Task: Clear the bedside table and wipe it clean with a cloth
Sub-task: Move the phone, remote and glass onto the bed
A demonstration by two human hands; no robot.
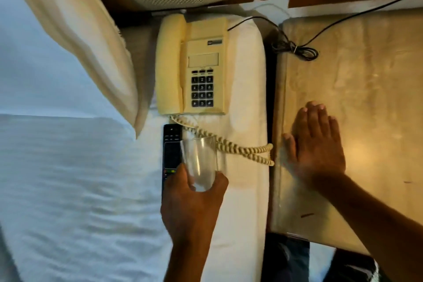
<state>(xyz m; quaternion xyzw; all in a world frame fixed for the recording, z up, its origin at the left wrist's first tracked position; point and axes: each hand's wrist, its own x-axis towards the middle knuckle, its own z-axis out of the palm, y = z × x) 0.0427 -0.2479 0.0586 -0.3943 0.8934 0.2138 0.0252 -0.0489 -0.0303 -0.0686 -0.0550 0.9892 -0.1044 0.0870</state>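
1. Bed (68, 178), white sheet, filled the left side. A cream pillow (75, 36) lay at its head end, one corner hanging toward the bed's right edge.
2. Cream telephone (194, 64) sat on the bed's right edge strip near the head end, handset in its cradle on the left side. Its coiled cord (229, 144) ran off the near end of the phone toward the gap between bed and bench.
3. Black remote control (170, 155) lay on the bed just near of the phone, long axis along the bed edge; its near end was hidden by the left hand.
4. Left hand (192, 208): grip clenched around the base of a clear drinking glass (199, 162). Glass tilted, mouth pointing away from the person, held over the bed's right edge, overlapping the remote and cord in view. Contact with the bed could not be told.
5. Bench (366, 103), glossy tan top, stood just right of the bed. A thin black cable (295, 49) lay bundled at its far left corner.
6. Right hand (315, 144): grip released, palm flat on the bench near its left edge, fingers spread and pointing to the far side. It was slightly blurred.
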